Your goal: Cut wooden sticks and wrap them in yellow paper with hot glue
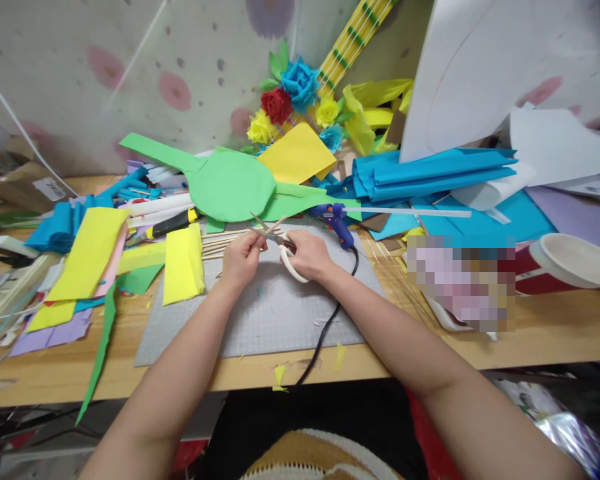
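- Right hand [307, 255]: closed around the white handles of the scissors [276, 235], fingers through the loops. The 2 blades stand apart and point up and to the left.
- Left hand [243, 257]: fingers drawn together in a pinch just beside the blades. What sits in the pinch is too small to make out.
- Location: the scissors are held just above the far edge of the grey cutting mat [270, 313], between the 2 hands.
- Thin wooden sticks [219, 241] lie on the mat, just left of the left hand.
- Blue glue gun [337, 223] rests just behind the right hand. Its black cable [330, 320] runs across the mat and over the table edge.
- Green paper cut-out [230, 183] lies behind the hands. Folded yellow paper [183, 263] lies at the mat's left edge.
- Paper flowers [290, 93] stand against the wall, well apart from the hands.
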Demonstrator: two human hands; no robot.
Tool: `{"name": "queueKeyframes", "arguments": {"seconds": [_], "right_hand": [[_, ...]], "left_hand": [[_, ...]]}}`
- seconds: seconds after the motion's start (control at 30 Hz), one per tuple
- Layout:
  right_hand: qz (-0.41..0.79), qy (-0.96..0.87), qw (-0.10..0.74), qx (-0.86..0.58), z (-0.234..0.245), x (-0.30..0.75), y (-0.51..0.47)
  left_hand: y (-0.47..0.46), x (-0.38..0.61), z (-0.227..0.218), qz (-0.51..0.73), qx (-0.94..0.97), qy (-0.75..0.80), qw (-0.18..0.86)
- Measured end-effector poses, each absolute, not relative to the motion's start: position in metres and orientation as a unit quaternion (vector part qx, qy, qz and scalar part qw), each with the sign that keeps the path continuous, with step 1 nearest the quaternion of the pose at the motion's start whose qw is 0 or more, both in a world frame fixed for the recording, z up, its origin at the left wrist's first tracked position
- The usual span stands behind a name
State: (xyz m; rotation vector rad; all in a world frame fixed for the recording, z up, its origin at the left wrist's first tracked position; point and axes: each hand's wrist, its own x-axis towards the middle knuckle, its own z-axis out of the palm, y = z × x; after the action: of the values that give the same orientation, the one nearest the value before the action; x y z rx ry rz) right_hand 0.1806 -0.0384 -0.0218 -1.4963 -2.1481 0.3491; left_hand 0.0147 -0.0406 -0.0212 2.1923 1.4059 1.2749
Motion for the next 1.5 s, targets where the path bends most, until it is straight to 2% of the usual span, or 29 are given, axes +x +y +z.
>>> {"name": "queueKeyframes", "arguments": {"seconds": [0.23, 0.57, 0.93, 1.1, 1.5], "right_hand": [[0.108, -0.782, 0.217, -0.575, -0.0212, 0.1796, -0.037], [0.116, -0.802, 0.266, -0.522, -0.0241, 0.1827, -0.037], [0.091, -0.793, 0.218, -0.561, -0.023, 0.1819, -0.0389], [0.102, -0.803, 0.244, -0.533, -0.0232, 0.1827, -0.038], [0.103, -0.798, 0.263, -0.532, -0.0254, 0.1837, -0.0408]], "left_hand": [[-0.0371, 0.0164, -0.0226, 0.443, 0.739, 0.495, 0.116], [-0.0396, 0.0111, -0.0206, 0.406, 0.768, 0.479, 0.127], [-0.0416, 0.0133, -0.0228, 0.403, 0.756, 0.503, 0.119], [-0.0419, 0.013, -0.0235, 0.409, 0.761, 0.496, 0.088], [-0.0407, 0.0094, -0.0219, 0.373, 0.785, 0.475, 0.135]]}}
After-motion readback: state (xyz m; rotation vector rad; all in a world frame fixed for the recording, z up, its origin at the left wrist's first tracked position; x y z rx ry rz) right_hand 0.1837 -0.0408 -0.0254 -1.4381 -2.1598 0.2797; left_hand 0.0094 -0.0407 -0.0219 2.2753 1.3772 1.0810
